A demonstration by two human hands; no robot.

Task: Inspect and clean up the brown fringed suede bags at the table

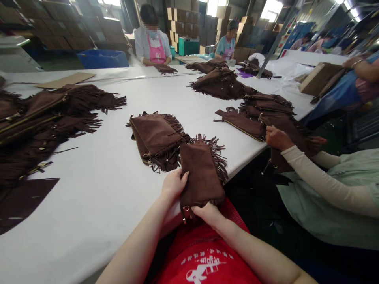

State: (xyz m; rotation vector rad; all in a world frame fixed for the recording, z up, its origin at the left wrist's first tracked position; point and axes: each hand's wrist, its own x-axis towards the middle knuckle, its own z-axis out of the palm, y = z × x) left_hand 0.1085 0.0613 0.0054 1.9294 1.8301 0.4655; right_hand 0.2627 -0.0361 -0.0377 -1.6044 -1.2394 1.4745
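I hold a brown suede fringed bag (201, 173) at the near edge of the white table (97, 197), over my red apron. My left hand (173, 184) grips its left side, fingers curled over the edge. My right hand (207, 213) is closed on the bag's near bottom end, by a small metal ring. Just beyond lies a small stack of the same fringed bags (156, 138).
A big heap of brown fringed bags (44, 122) covers the table's left side, more piles (222, 83) lie far right. A co-worker's hand (276, 138) on my right handles a bag. Two people work at the far end. Cardboard boxes stand behind.
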